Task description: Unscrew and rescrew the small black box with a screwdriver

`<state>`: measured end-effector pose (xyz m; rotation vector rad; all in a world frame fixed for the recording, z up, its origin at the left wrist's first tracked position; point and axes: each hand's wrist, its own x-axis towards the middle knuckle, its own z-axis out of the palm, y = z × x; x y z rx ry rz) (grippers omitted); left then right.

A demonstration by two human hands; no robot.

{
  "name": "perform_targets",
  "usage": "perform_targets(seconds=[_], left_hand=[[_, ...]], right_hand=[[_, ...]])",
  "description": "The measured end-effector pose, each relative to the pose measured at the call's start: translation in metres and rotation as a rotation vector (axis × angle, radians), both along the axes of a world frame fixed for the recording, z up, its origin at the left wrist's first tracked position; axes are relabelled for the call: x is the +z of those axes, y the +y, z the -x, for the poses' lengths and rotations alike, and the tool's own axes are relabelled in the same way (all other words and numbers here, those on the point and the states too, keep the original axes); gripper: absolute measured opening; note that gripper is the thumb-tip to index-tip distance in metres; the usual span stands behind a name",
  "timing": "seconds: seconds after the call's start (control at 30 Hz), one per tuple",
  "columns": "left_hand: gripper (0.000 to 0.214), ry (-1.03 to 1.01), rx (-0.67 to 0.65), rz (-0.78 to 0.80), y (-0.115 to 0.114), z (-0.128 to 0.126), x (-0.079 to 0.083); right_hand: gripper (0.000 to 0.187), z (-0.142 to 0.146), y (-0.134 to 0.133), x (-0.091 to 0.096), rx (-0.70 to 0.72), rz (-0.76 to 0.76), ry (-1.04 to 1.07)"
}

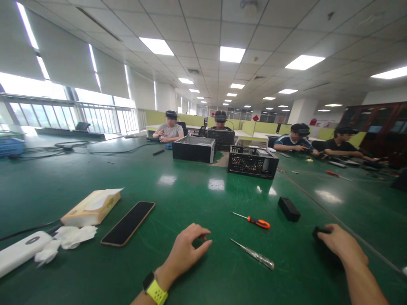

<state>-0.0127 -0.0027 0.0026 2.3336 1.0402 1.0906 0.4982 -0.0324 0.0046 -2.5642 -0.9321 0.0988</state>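
On the green table (190, 182), a black block (329, 250) is clasped in the right hand (345, 245); just beyond that grip a second block (288, 209), and leftward an orange screwdriver (259, 222) and clear screwdriver (256, 256), lie untouched; the left hand (190, 246) is empty, fingers parted.

The green table (190, 199) bears screwdrivers (260, 223), phone (129, 223), seemingly computer cases (190, 152).

Wearer's bare hands: two; left hand (190, 245), right hand (346, 245)
Screwdrivers: three; orange-and-black-handled screwdriver (255, 220) and clear-handled screwdriver (253, 254) lower right, red-handled screwdriver (332, 173) at middle right
Oblong black blocks, lower right: two; uncovered block (288, 209), half-covered block (328, 250)
Black metal computer cases, centre: three; left case (190, 153), right case (248, 165), rear case (220, 137)
Flat black phone (128, 223), lower left: one
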Motion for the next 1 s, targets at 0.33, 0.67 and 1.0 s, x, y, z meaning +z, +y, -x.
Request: perform_targets(seconds=[0.33,0.67,1.0], left_hand=[[0.036,0.001,-0.087,0.070,-0.002,0.000,-0.001],[0.065,0.129,-0.254,0.126,-0.005,-0.010,0.000],[0.042,0.140,-0.212,0.118,-0.013,-0.012,0.006]], right_hand=[[0.031,0.197,-0.024,0.053,1.053,-0.241,0.034],[0.034,0.278,-0.018,0.014,1.487,-0.338,0.122],[0.034,0.150,0.034,-0.015,0.779,-0.391,0.131]])
